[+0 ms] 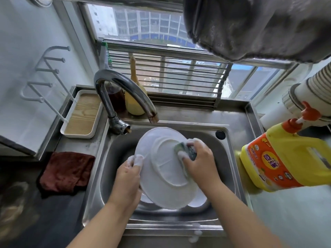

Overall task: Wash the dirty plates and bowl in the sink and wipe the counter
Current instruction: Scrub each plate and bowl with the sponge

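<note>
Over the steel sink [231, 154], the left hand [128, 178] reached in from below, its soapy fingers curled over the left rim of a white plate [161, 176] held tilted, underside up. The right hand [198, 161] came in from the lower right, its grip pinching a green sponge [186, 150] pressed to the plate's foot ring. More white dishes [198, 199] lay beneath the plate; a brown cloth [66, 170] sat on the counter [59, 215] left of the left hand.

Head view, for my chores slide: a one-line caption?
Left hand holds a white plate over the sink while right hand scrubs it with a sponge.
</note>
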